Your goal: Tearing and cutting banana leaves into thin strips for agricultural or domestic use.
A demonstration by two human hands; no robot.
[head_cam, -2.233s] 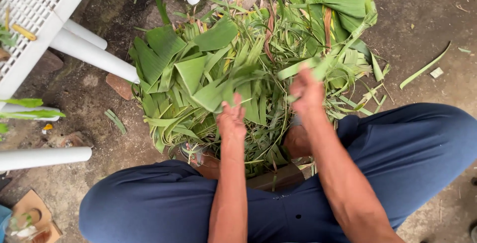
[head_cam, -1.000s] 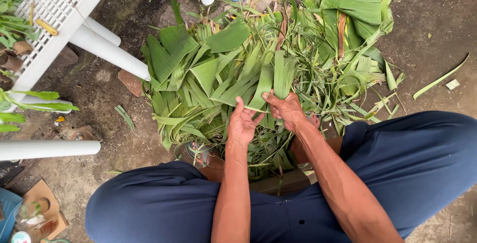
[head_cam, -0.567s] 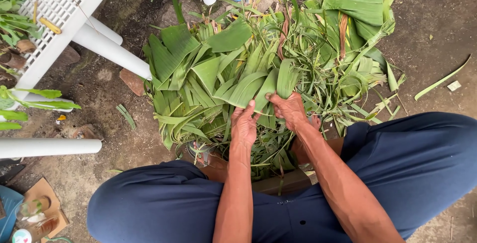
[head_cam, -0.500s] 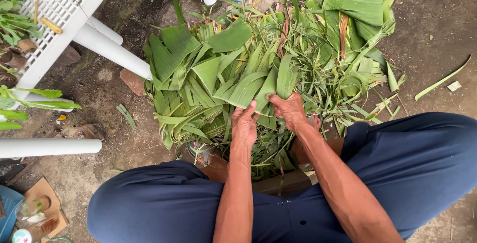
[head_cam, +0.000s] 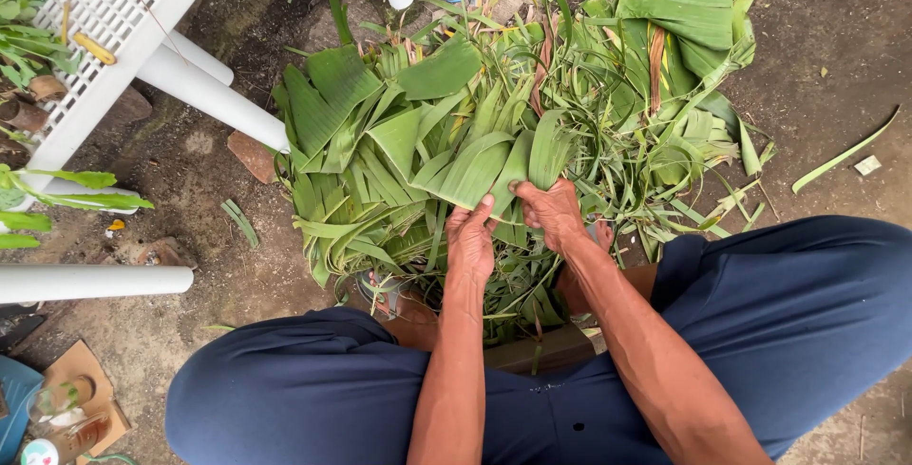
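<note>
Leaf strips (head_cam: 494, 156) now gathered between both hands (head_cam: 513, 223)

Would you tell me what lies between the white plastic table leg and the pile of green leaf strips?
In the head view, a flat reddish stone lies on bare dirt between the white table leg and the leaf pile.

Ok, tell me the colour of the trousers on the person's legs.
Dark blue trousers, plain with no pattern, clearest in the head view.
</note>
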